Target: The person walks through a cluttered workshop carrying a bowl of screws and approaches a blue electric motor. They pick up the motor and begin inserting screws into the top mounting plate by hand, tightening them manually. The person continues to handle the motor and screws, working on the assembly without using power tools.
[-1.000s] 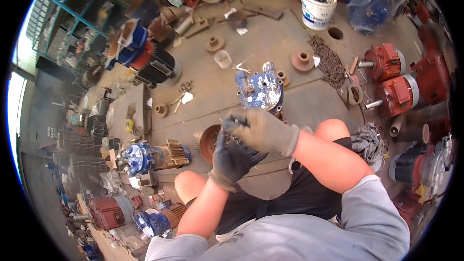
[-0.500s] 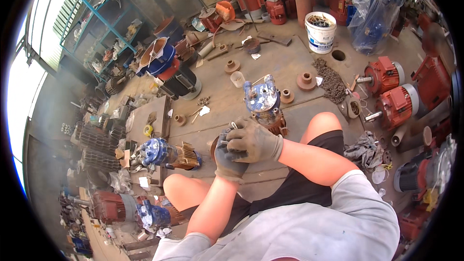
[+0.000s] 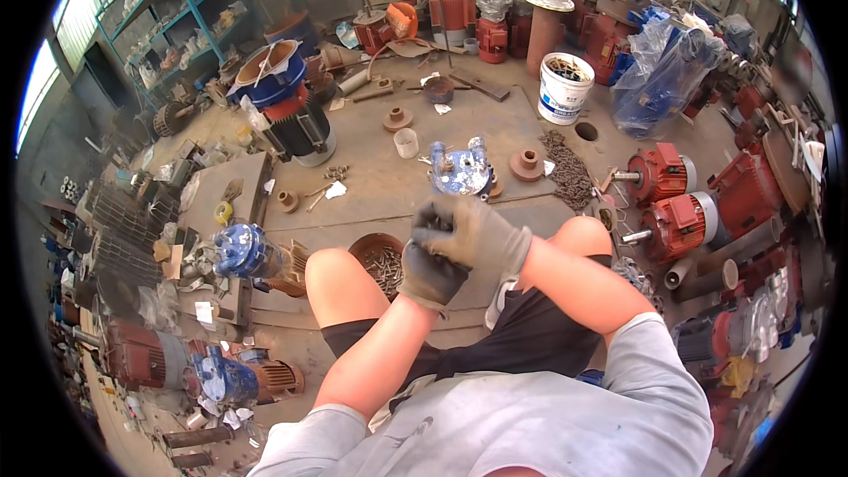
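Observation:
My left hand [image 3: 426, 272] wears a dark grey glove, my right hand [image 3: 479, 231] a lighter grey one. They are pressed together above my bare knees, the right hand's fingers folded over the left hand's fingertips. Anything held between them is hidden. Just beyond the hands a blue and silver pump casing [image 3: 461, 171] stands on the floor. A rusty round bowl of screws [image 3: 378, 256] sits between my knees, close to the left hand.
Red electric motors [image 3: 685, 212] lie at the right, and a white bucket [image 3: 564, 87] stands behind a pile of chain [image 3: 565, 168]. A blue pump [image 3: 243, 250] and metal grilles are at the left, with a blue shelf rack [image 3: 190, 13] at the back left.
My head has tipped up, so more of the far floor and shelves shows. My hands stay joined in front of me over my knees.

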Available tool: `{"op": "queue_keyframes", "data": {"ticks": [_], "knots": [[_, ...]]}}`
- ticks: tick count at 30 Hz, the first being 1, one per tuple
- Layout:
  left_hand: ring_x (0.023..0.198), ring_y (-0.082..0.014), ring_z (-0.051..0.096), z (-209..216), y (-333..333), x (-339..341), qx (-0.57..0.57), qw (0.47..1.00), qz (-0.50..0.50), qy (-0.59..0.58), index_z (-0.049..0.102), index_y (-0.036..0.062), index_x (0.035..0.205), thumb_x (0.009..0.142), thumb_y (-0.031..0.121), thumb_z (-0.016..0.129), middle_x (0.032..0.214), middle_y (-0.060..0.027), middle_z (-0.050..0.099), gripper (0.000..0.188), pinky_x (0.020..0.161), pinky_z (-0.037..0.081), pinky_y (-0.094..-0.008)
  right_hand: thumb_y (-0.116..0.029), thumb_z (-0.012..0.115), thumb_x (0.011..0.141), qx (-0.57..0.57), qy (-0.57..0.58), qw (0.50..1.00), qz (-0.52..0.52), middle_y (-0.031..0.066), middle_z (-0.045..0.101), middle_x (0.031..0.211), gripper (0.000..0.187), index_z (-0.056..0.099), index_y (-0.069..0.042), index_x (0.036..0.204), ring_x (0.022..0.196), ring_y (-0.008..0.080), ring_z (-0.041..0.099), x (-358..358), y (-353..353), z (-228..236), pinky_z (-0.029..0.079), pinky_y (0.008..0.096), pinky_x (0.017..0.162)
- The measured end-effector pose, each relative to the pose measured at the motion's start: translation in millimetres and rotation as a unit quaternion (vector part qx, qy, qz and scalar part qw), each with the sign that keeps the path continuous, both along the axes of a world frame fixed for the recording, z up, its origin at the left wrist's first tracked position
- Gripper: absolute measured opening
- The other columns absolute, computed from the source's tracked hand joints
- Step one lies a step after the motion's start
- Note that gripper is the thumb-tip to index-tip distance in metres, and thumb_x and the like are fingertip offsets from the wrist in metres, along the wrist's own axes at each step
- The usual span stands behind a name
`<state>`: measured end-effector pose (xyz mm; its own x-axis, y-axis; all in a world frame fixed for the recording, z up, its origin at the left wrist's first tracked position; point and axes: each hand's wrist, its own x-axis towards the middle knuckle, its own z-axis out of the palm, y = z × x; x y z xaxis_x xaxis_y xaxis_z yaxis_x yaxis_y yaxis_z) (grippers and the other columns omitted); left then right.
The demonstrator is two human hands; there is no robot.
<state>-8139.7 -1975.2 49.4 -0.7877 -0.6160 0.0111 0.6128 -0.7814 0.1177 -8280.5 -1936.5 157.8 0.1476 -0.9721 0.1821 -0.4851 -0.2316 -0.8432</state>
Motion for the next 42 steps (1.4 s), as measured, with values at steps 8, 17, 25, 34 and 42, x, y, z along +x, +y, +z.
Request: {"op": "queue_keyframes", "data": {"ticks": [8, 17, 25, 34, 42], "knots": [[0.06, -0.0092, 0.066, -10.1, -69.7, -7.9, 0.041, 0.973, -0.203, -0.103, 0.066, 0.0162, 0.108, 0.114, 0.039, 0.048, 0.095, 0.0003, 0.075, 0.029, 0.038, 0.041, -0.0215, -0.011, 0.07, 0.099, 0.254, -0.191, 0.948, -0.009, 0.0045, 0.076, 0.089, 0.023, 0.077, -0.005, 0.12, 0.062, 0.008, 0.063, -107.6, -60.2, 25.2, 0.051, 0.0229, 0.057], [0.069, -0.0157, 0.068, -3.9, -179.4, -11.0, 0.0, 0.934, -0.066, -0.352, 0.066, 0.0088, 0.107, 0.11, 0.03, 0.062, 0.094, -0.0065, 0.07, 0.022, 0.054, 0.058, -0.0243, -0.006, 0.066, 0.099, 0.406, -0.165, 0.898, -0.029, 0.0063, 0.081, 0.103, 0.028, 0.076, -0.003, 0.125, 0.074, 0.0093, 0.069, -190.7, -99.9, -118.6, 0.057, 0.0255, 0.067], [0.09, -0.0132, 0.069, 14.4, -179.4, -16.6, -0.088, 0.916, -0.082, -0.382, 0.055, 0.0013, 0.143, 0.112, 0.017, 0.056, 0.117, -0.009, 0.066, 0.035, 0.067, 0.06, -0.0218, -0.009, 0.061, 0.107, 0.447, -0.152, 0.877, -0.089, 0.0072, 0.081, 0.102, 0.026, 0.07, -0.006, 0.131, 0.074, 0.0112, 0.071, -207.4, -98.1, -164.4, 0.059, 0.0265, 0.066], [0.073, -0.005, 0.058, 2.3, -191.0, -26.1, -0.14, 0.859, -0.091, -0.484, 0.065, 0.0042, 0.138, 0.113, 0.029, 0.057, 0.106, -0.0032, 0.063, 0.036, 0.05, 0.043, -0.0166, -0.024, 0.072, 0.106, 0.402, -0.07, 0.9, -0.155, 0.0053, 0.08, 0.094, 0.023, 0.073, -0.005, 0.12, 0.072, 0.0101, 0.071, -176.4, -108.7, -146.9, 0.056, 0.0278, 0.064], [0.062, -0.0043, 0.054, -3.8, -189.6, -40.1, -0.13, 0.812, -0.099, -0.561, 0.072, 0.0074, 0.125, 0.109, 0.028, 0.062, 0.094, -0.0019, 0.066, 0.028, 0.044, 0.038, -0.0185, -0.026, 0.087, 0.09, 0.251, 0.1, 0.945, -0.183, 0.0136, 0.078, 0.086, 0.035, 0.074, 0.001, 0.109, 0.07, 0.0169, 0.074, -157.7, -106.4, -158.3, 0.058, 0.0333, 0.066]]}}
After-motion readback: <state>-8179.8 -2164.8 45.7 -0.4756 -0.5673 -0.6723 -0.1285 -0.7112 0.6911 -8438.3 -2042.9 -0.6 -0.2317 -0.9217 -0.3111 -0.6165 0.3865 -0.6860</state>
